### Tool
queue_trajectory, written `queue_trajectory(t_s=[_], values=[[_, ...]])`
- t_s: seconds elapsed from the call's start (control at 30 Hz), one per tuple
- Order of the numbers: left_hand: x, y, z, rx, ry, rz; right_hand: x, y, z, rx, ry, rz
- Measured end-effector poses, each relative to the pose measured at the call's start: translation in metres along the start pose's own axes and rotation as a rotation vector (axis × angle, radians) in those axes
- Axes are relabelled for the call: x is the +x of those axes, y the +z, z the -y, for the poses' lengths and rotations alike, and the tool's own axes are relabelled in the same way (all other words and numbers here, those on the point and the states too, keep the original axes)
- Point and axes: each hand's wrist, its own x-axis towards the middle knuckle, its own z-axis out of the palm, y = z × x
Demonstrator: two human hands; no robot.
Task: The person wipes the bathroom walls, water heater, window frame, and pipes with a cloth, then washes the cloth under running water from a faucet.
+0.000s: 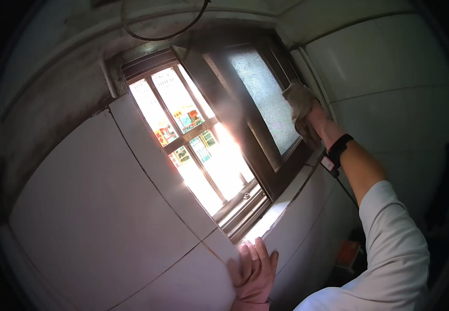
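Observation:
My right hand (322, 122) is closed around a crumpled greyish-brown cloth (300, 101). It presses the cloth to the right side of the dark window frame (281, 181), beside a textured glass pane (266, 98). The cloth covers most of those fingers. Below the window's lower corner, my left hand (255, 272) rests with its fingers stretched upward on the white tiled wall (193, 274), close to the bright sill (266, 223). Nothing is visible in it. A black band (339, 147) circles my right wrist.
The left half of the window stands open, with bars (183, 139) across it and colourful printed sheets beyond. A dark cable (167, 39) loops down from above. At lower right, a reddish-orange object (347, 254) sits in shadow. Grime darkens the wall above the tiles.

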Motion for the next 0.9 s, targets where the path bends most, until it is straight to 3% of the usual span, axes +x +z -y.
queue_trajectory(t_s=[0.43,0.7,0.77,0.83,0.9], values=[[-0.006,0.01,-0.001,0.004,0.02,0.012,-0.01,0.019,-0.013,0.036,-0.036,0.033],[-0.001,0.005,-0.007,0.038,-0.022,0.046,-0.006,0.045,-0.04,-0.249,-0.173,-0.229],[0.003,0.002,-0.011,0.061,-0.042,0.073,0.025,-0.007,-0.033,0.278,0.138,-0.003],[0.01,0.001,-0.022,0.102,-0.067,0.102,0.028,0.019,-0.043,0.066,0.172,0.281],[0.006,0.01,-0.027,0.108,-0.105,0.106,0.033,0.041,-0.061,0.095,0.169,0.337]])
